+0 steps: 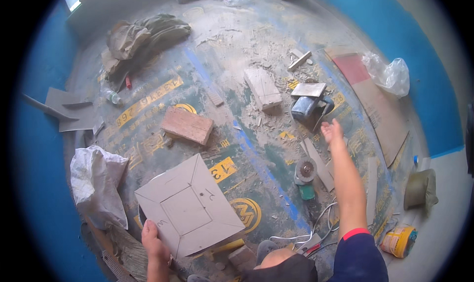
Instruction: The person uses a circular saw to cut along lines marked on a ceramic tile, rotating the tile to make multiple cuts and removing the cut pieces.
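A square light grey tile [177, 232], marked with pencil lines around a drawn inner square, is tilted in front of me at the lower left. My left hand [155, 242] is closed on its lower left edge; part of the fingers is hidden behind it. On the right, my right hand [332, 131] reaches forward with its fingers apart and nothing visible in them. Just beyond it stands a dark, bluish boxy object [305, 107] with a small tile piece [309, 89] on top. An angle grinder [305, 172] with a green part lies left of my right forearm.
A reddish brick [187, 125] and a pale block [262, 88] lie ahead amid rubble. White sack [96, 181] and grey sheet piece [64, 111] are left, crumpled sacks [148, 35] far left. Cardboard [375, 104], a plastic bag [390, 73] and a yellow tub [398, 241] are right. Cables [323, 218] trail nearby.
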Demonstrator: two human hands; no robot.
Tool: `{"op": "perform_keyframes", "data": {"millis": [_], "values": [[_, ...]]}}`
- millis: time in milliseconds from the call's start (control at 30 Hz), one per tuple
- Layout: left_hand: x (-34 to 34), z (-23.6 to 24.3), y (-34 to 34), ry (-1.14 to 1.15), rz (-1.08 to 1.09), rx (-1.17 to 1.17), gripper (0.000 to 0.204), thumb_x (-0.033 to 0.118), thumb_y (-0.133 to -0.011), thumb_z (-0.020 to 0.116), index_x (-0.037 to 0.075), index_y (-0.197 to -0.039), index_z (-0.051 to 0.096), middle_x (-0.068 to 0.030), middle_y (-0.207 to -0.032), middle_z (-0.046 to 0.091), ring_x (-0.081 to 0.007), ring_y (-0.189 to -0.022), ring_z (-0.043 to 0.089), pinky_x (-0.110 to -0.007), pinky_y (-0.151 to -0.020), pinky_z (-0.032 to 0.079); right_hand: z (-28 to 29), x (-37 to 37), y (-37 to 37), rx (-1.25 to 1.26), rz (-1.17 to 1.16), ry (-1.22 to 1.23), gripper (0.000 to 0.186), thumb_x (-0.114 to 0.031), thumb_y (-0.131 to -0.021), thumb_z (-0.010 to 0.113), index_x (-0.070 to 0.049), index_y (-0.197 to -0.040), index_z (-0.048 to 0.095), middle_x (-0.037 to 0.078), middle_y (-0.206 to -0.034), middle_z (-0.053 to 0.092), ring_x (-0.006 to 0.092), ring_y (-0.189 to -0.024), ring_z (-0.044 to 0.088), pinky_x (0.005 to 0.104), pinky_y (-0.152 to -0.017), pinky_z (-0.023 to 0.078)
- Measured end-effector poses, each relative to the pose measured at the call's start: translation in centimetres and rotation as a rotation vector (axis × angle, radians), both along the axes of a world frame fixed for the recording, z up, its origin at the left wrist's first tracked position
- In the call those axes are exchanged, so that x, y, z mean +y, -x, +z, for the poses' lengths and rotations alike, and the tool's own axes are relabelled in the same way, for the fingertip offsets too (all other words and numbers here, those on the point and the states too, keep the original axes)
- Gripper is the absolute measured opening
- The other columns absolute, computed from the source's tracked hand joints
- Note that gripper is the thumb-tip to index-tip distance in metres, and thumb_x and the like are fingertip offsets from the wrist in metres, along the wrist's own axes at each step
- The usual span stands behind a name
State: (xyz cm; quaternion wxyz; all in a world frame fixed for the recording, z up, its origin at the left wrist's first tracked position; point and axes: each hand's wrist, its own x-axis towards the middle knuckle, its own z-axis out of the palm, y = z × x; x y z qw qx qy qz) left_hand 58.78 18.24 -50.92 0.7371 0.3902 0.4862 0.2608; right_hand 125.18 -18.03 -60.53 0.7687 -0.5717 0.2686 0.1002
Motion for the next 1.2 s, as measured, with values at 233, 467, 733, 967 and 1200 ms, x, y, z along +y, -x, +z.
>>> {"op": "perform_keyframes", "data": {"millis": [233, 467, 733, 967, 1200], "values": [[-0.2, 1.8, 0.6, -0.092, 0.056, 0.104, 0.037, 0.022, -0.108, 0.039, -0.005, -0.130, 0.053, -0.0122, -0.126, 0.063, -0.0196, -0.114, 0.060, -0.034, -0.102, 0.045, -1.8, 5.8, -5.2, 0.180, -0.116, -0.275, 0.081, -0.064, -0.097, 0.046, -0.003, -0.147, 0.030, 0.023, -0.137, 0.047, 0.0397, -0.120, 0.055, 0.0536, -0.095, 0.054], [-0.7, 1.8, 0.5, -0.097, 0.021, 0.104, 0.038, 0.020, -0.106, 0.040, -0.006, -0.131, 0.051, -0.0125, -0.127, 0.063, -0.0216, -0.118, 0.059, -0.035, -0.107, 0.041, -3.4, 8.3, -11.5, 0.248, -0.125, -0.239, 0.036, -0.030, -0.098, 0.049, -0.003, -0.122, 0.050, 0.014, -0.120, 0.056, 0.0303, -0.110, 0.058, 0.0507, -0.084, 0.057], [-1.1, 0.2, 0.1, -0.112, 0.033, 0.206, 0.025, 0.016, -0.103, 0.046, 0.000, -0.116, 0.059, -0.0049, -0.114, 0.064, -0.0153, -0.108, 0.059, -0.034, -0.100, 0.045, 0.1, 9.2, -9.9, -0.206, 0.806, 0.706, 0.019, -0.015, -0.080, 0.066, -0.004, -0.096, 0.067, 0.011, -0.087, 0.067, 0.0246, -0.080, 0.065, 0.0404, -0.074, 0.054], [-0.1, 1.4, -0.8, 0.065, 0.072, -0.019, 0.031, 0.025, -0.109, 0.040, 0.001, -0.116, 0.057, -0.0069, -0.110, 0.065, -0.0161, -0.099, 0.063, -0.034, -0.093, 0.050, 18.8, 13.2, 4.9, -0.011, 0.637, -0.255, 0.032, -0.034, -0.095, 0.061, -0.003, -0.104, 0.055, 0.004, -0.072, 0.052, 0.0169, -0.062, 0.054, 0.0326, -0.064, 0.050], [-0.9, 0.2, -0.3, 0.124, 0.046, -0.161, 0.032, 0.026, -0.110, 0.038, 0.001, -0.117, 0.056, -0.0080, -0.113, 0.065, -0.0169, -0.102, 0.062, -0.034, -0.094, 0.050, 32.9, 11.3, 27.3, -0.138, 0.820, -0.221, 0.028, -0.023, -0.093, 0.057, 0.000, -0.109, 0.053, 0.006, -0.089, 0.051, 0.0116, -0.059, 0.050, 0.0275, -0.057, 0.047]]}}
